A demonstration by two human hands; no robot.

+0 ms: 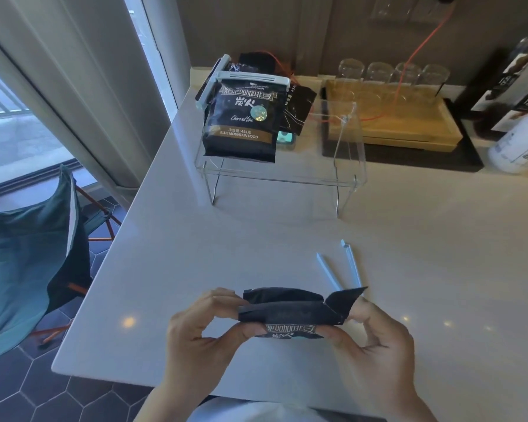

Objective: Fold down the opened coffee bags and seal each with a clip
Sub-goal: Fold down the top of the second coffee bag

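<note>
Both hands [290, 339] pinching folded coffee bag [290, 312] — open clip [339, 266] just beyond, acrylic rack [275, 172] farther back.

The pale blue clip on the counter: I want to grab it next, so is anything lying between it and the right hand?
Nothing visible does: the pale blue plastic clip lies open on bare white counter just beyond the right hand.

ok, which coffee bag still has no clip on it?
The coffee bag in the hands, gripped by the left hand and right hand at the near counter edge. The front bag on the acrylic shelf already carries a white clip.
</note>
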